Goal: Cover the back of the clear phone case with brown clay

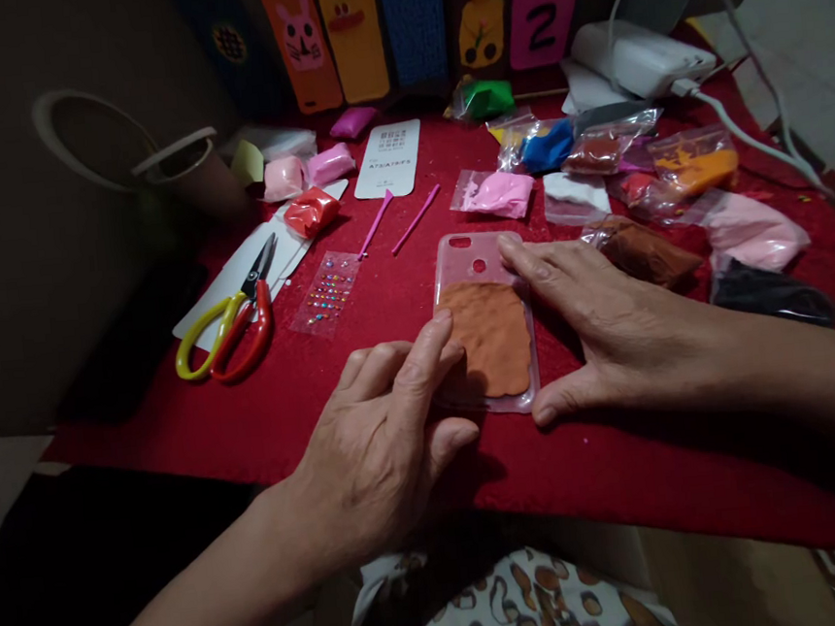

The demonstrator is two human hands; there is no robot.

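A clear phone case [482, 254] lies flat on the red cloth, with a slab of orange-brown modelling clay [493, 345] covering its lower part. The camera cutout end, at the top, is bare. My left hand [391, 432] rests at the left edge, its index fingertip on the clay and its thumb apart below; the other fingers are bent and partly hidden. My right hand [594, 322] spreads along the right edge, its forefinger on the upper corner and its thumb beside the lower corner.
Left of the case are red-and-yellow-handled scissors [243, 318], a gem sticker sheet [328, 292] and pink modelling sticks [415, 220]. Bagged clay, such as a brown packet [642, 249], crowds the right. Decorated cases [413, 21] stand behind; a white power bank [640, 58] has a cable.
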